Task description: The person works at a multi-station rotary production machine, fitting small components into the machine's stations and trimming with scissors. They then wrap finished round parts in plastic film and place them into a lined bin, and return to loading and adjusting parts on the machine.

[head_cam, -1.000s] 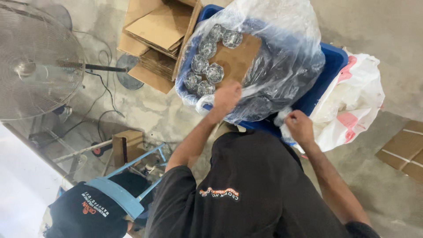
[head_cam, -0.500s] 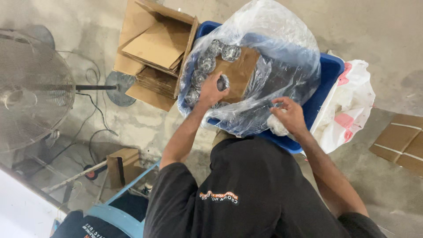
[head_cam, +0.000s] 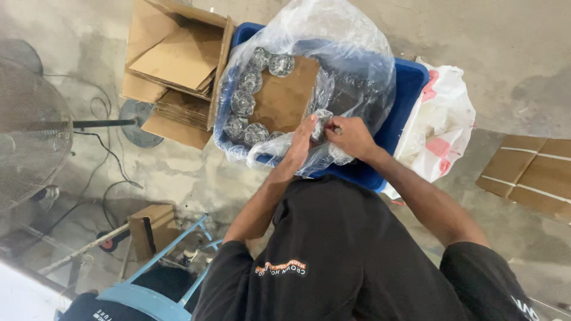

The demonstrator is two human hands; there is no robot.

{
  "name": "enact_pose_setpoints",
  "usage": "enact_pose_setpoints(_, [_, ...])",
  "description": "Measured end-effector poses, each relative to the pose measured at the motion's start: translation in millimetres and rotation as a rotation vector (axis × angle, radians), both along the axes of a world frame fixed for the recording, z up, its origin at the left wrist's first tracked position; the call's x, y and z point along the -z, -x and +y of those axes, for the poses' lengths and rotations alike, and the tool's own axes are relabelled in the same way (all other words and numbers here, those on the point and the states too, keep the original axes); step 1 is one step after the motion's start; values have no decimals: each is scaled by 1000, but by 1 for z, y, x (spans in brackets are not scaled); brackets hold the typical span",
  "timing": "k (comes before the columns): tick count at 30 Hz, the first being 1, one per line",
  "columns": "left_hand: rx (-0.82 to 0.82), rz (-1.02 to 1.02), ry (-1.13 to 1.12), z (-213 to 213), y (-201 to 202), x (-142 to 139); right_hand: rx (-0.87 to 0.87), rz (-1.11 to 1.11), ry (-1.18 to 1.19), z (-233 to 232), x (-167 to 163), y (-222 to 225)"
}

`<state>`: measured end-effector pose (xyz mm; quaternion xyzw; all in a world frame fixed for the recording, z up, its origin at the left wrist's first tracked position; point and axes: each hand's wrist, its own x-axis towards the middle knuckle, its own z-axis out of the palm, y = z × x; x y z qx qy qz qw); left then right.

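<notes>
While the left hand [head_cam: 300, 145] and the right hand [head_cam: 351, 135] both pinch one small shiny glass jar [head_cam: 322, 122] inside the clear plastic bag [head_cam: 351, 53], the blue bin [head_cam: 410, 89] holds it all — more jars [head_cam: 250, 80] sit at ten o'clock.
</notes>
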<state>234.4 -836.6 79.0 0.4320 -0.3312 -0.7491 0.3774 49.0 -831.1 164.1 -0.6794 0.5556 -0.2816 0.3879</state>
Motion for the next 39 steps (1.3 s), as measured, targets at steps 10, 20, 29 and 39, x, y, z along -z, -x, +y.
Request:
enact_pose_setpoints(10, [-207, 382, -362, -11, 69, -35, 22, 62, 143, 90, -11, 44])
enact_pose_setpoints(20, [152, 382, -112, 19, 99, -40, 437, -905, -467, 101, 3, 110])
enact_pose_setpoints(29, [677, -353, 875, 36, 87, -54, 52, -565, -747, 126, 100, 122])
enact_pose_setpoints(39, [662, -408, 412, 43, 61, -14, 146, 45, -517, 123, 96, 88])
